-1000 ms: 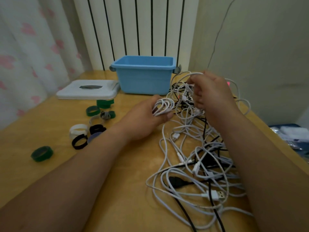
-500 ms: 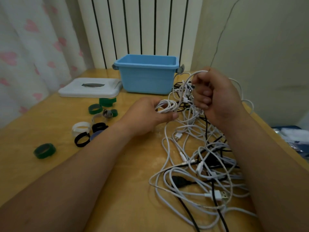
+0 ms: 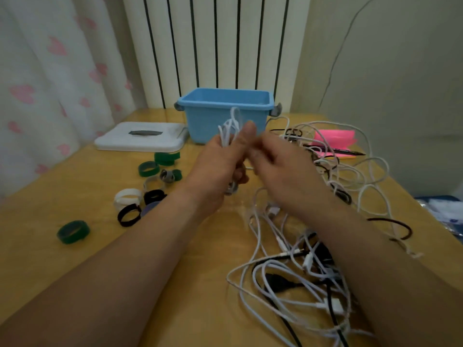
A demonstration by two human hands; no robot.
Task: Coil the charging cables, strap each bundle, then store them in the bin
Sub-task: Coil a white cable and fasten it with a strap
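The left hand gripped a white cable coil over the bench
Its fingers were clamped round it, just near of the blue bin; the right hand was blurred, fingers' state unclear; tangled cables lay right

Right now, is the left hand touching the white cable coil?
Touching. Head view: the left hand grips the white cable coil, whose loops rise above its thumb.

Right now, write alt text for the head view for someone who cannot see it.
A person's left hand grips a coil of white charging cable above a wooden table, the blurred right hand beside it. A tangle of white and black cables lies to the right, coloured strap rings to the left, a blue plastic bin behind.
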